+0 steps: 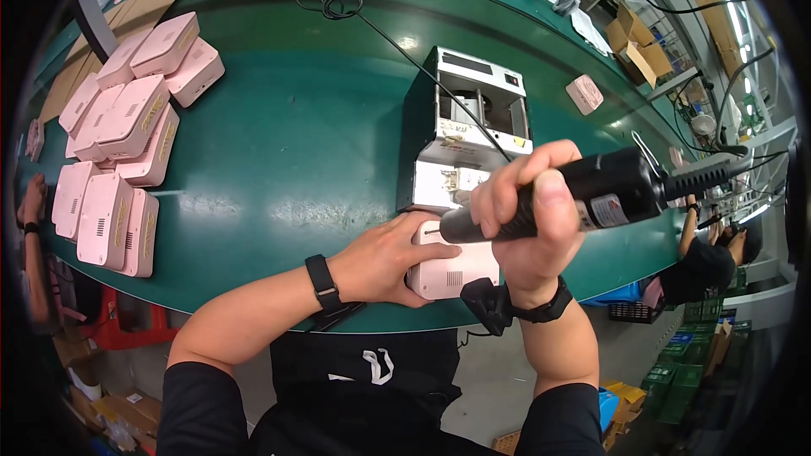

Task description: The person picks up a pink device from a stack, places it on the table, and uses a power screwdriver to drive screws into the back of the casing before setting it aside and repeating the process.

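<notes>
A pale pink plastic box (456, 274) with vent slots lies on the green table near its front edge. My left hand (384, 257) grips it from the left side, thumb and fingers around its edges. In my right hand (536, 211) is a black electric screwdriver (604, 190), held tilted with fingers wrapped round its body. Its thin bit reaches the box's upper left corner, at or close to a screw hole. Behind the box stands a black and silver screw feeder machine (473, 118), partly hidden by my right hand.
Stacks of similar pink boxes (127, 118) stand on the green table (287, 143) at the left. One more pink box (584, 95) lies at the back right. A looped cable (372, 25) hangs across the machine. Other people work at the far side and right.
</notes>
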`<state>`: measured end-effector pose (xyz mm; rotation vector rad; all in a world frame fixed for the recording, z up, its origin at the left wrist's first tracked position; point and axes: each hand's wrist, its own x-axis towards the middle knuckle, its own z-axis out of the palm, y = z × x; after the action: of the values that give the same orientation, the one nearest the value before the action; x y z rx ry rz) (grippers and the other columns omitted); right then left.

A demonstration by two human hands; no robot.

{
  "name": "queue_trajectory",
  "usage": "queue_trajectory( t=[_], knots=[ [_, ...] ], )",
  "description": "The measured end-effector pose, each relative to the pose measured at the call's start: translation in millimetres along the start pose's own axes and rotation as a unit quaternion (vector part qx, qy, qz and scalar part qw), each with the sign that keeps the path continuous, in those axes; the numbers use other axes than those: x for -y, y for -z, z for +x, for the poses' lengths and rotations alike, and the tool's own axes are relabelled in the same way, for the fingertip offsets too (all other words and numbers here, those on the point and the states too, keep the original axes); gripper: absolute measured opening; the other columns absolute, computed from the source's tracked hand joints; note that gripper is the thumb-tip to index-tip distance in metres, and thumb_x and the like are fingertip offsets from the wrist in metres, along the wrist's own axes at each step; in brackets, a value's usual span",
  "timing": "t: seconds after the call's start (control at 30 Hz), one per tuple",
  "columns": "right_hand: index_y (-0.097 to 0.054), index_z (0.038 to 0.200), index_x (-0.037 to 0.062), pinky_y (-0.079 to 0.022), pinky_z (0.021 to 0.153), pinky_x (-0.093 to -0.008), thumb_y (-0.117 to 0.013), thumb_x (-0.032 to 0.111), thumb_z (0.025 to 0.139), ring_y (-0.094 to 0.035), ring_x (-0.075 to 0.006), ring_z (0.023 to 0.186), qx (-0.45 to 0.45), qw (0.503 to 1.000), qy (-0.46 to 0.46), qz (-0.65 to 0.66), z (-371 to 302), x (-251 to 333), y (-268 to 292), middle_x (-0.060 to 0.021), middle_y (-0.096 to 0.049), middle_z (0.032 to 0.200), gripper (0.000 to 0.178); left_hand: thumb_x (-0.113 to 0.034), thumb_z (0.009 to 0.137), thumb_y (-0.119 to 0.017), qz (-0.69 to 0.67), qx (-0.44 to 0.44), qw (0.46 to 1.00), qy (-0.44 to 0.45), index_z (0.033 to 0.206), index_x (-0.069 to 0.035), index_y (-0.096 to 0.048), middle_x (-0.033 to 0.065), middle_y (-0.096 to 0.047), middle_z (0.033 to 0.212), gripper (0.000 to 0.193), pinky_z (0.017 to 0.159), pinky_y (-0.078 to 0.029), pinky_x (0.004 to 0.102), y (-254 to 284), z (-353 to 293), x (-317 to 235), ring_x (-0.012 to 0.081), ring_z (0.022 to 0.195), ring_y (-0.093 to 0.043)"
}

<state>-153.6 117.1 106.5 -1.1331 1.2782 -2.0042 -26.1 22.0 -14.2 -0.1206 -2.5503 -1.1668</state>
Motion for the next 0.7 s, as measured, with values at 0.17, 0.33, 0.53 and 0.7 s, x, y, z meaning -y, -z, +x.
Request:
queue_trajectory(
  t=[0.17, 0.33, 0.53, 0.7],
  knots=[
    [-0.046, 0.098, 0.0073, -0.042, 0.053, -0.0343, -0.047, 0.030, 0.096, -0.043, -0.0154, 0.048, -0.045, 0.998, 0.033, -0.015, 8.5, 16.6, 10.6, -0.0057, -0.047, 0.063, 0.022, -0.030, 0.060, -0.086, 0.018, 0.000, 1.000, 0.003, 0.126, -0.023, -0.061, 0.0132, -0.048, 0.132, 0.071, 0.096, -0.050, 0.0425, 9.3, -6.6, 1.9, 0.0333, 0.119, -0.055],
    [-0.047, 0.098, 0.0076, -0.041, 0.054, -0.0341, -0.045, 0.032, 0.098, -0.042, -0.0151, 0.048, -0.109, 0.989, 0.072, -0.064, 24.6, 25.2, 25.1, -0.0047, -0.048, 0.063, 0.024, -0.033, 0.059, -0.086, 0.034, -0.006, 0.999, -0.001, 0.125, -0.025, -0.062, 0.0116, -0.049, 0.133, 0.071, 0.092, -0.051, 0.0435, 13.7, -11.2, 2.3, 0.0339, 0.114, -0.058],
    [-0.048, 0.097, 0.0082, -0.041, 0.053, -0.0330, -0.045, 0.034, 0.098, -0.042, -0.0144, 0.048, -0.095, 0.992, 0.036, -0.074, 28.7, 18.3, 29.1, -0.0039, -0.047, 0.063, 0.026, -0.034, 0.061, -0.085, 0.037, -0.013, 0.999, -0.002, 0.124, -0.025, -0.063, 0.0114, -0.051, 0.132, 0.068, 0.091, -0.052, 0.0433, 9.6, -11.8, 3.8, 0.0333, 0.113, -0.059],
    [-0.047, 0.098, 0.0084, -0.040, 0.052, -0.0322, -0.045, 0.035, 0.099, -0.042, -0.0139, 0.047, -0.073, 0.996, 0.014, -0.042, -10.6, 38.4, 41.1, -0.0034, -0.046, 0.063, 0.027, -0.035, 0.060, -0.085, 0.021, 0.002, 1.000, 0.015, 0.126, -0.027, -0.060, 0.0104, -0.051, 0.129, 0.071, 0.091, -0.051, 0.0433, 9.4, -12.0, 3.8, 0.0323, 0.113, -0.059]
  ],
)
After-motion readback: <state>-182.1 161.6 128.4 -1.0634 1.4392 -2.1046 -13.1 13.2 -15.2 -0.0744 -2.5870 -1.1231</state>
